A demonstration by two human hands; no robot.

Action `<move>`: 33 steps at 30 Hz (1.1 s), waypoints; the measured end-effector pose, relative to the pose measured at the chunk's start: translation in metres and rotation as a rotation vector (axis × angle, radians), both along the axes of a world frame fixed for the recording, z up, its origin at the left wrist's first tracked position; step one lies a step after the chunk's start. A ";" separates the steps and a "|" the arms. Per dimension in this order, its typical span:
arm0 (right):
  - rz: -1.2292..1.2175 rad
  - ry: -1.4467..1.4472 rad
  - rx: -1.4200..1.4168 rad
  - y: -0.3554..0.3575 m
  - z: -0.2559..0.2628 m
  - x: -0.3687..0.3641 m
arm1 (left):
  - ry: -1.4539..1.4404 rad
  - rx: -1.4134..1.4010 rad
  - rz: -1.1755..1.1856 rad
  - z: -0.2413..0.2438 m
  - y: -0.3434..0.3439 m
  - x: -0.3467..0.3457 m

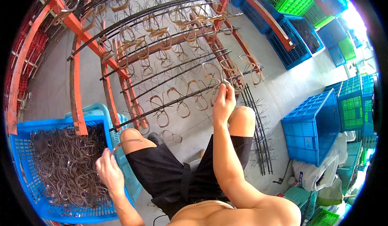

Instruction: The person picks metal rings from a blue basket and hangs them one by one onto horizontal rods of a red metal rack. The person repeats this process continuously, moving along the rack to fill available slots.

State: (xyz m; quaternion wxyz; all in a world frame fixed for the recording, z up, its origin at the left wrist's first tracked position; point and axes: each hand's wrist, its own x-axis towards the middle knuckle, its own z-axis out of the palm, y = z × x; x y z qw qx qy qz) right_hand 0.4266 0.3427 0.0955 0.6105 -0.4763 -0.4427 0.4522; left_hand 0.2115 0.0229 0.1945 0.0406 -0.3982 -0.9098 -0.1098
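My left hand (109, 170) is over the rim of a blue plastic basket (18, 161), holding a thin brown eyeglass frame (127, 141) seen nearly edge-on. Inside that basket lies a tangled heap of brown eyeglass frames (69, 168). Further forward, my right hand (223, 102) pinches the lower part of a translucent tan eyeglass frame (212, 69) at a dark rod (194, 93). My fingers hide the spot where frame and rod meet. Along the same rod hang several other tan frames (178, 102), and one more (254, 71) is near its right end.
An orange-red metal rack (94, 44) carries more rods with hanging frames ahead. Several wire-pronged rods (257, 135) lie on the floor beside my right knee. Blue crates (306, 132) and a white sack (315, 171) stand to the right. A loose frame (172, 136) lies between my feet.
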 end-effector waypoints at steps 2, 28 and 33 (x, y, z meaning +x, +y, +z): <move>-0.012 0.121 -0.138 0.015 -0.004 -0.001 | 0.132 -0.138 0.114 0.003 -0.016 -0.013; 0.244 -0.080 -0.148 0.012 -0.003 -0.007 | -1.074 0.972 0.332 -0.002 -0.017 -0.033; 0.183 -0.294 0.066 0.009 -0.001 -0.007 | -1.152 0.966 0.272 -0.003 0.000 -0.021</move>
